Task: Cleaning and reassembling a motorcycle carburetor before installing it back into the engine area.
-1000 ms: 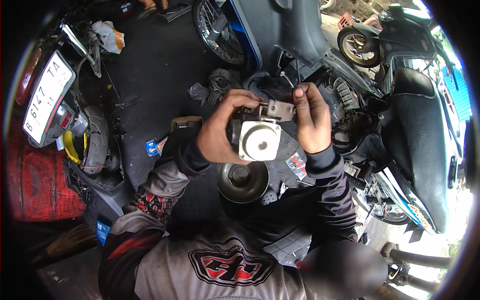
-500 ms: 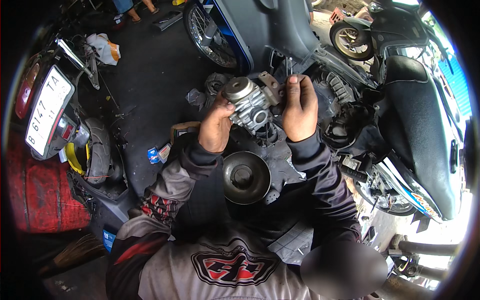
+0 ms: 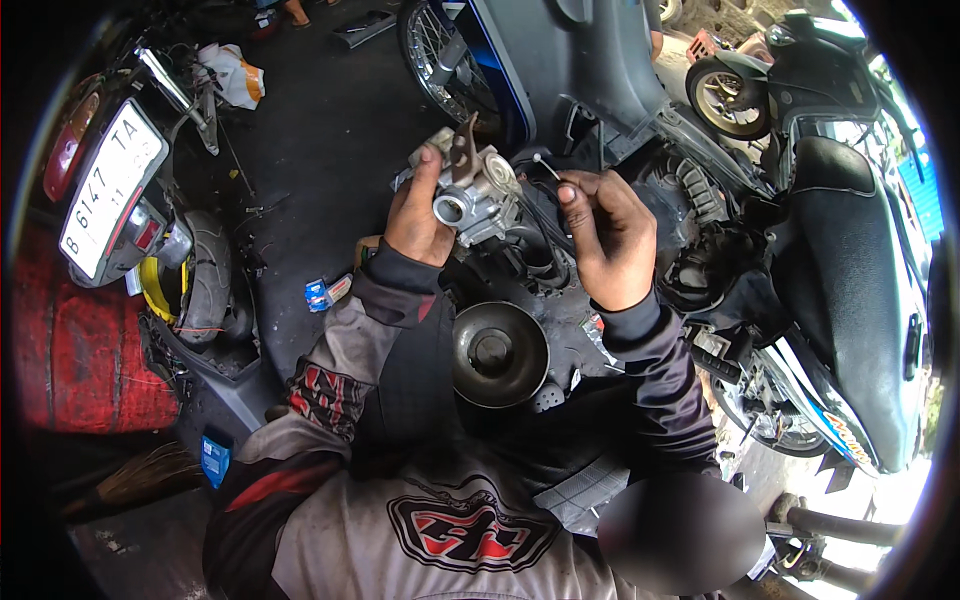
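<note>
My left hand point(image 3: 418, 220) grips a silver carburetor point(image 3: 478, 205) by its left side, with a round bore facing me and a dull metal bracket on top. Just to the right, my right hand point(image 3: 612, 240) pinches a thin metal rod point(image 3: 547, 168) with a small pale end, pointing up-left beside the carburetor, apart from its body. Dark hose or cable runs behind the hand. Below both hands a dark round metal bowl point(image 3: 470, 375) sits on the floor.
A grey scooter body point(image 3: 570, 60) stands ahead, black-seated motorbikes point(image 3: 840, 300) at the right. At the left are a plated bike rear point(image 3: 145, 230), a red container point(image 3: 90, 360) and a broom point(image 3: 140, 480). Small packets point(image 3: 325, 292) lie on the floor. Another person's foot point(image 3: 297, 14) shows far off.
The carburetor has been turned in my left hand, from its pale square face to the round bore. My right hand has shifted slightly right and down from half a second ago, still pinching the rod.
</note>
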The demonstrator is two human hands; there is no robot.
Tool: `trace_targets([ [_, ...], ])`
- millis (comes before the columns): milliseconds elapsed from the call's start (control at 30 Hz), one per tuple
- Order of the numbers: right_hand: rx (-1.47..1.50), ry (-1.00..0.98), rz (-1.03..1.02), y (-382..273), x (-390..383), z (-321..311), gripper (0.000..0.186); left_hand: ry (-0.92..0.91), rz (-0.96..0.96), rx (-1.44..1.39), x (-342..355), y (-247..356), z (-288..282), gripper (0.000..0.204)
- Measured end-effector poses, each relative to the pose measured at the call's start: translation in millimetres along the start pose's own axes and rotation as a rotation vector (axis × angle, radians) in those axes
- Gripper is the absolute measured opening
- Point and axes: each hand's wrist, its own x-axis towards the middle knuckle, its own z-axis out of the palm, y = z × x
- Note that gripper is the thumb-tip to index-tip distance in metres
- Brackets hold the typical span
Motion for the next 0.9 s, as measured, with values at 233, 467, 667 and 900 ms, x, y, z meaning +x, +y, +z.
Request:
trace_targets([
  [233,0.059,-0.091,0.025,-6,-5,6,0.009,-0.156,0.061,-0.154,10,8,-11,0.064],
  [467,0.048,-0.130,0.036,-5,-9,15,0.012,-0.042,0.021,-0.095,9,4,-14,0.064],
  [667,0.084,-0.098,0.111,-6,-12,13,0.016,-0.260,0.076,-0.360,16,2,-16,0.062],
  [900,0.230,0.032,0.199,14,-12,7,0.020,-0.439,-0.158,-0.407,27,7,-31,0.085],
])
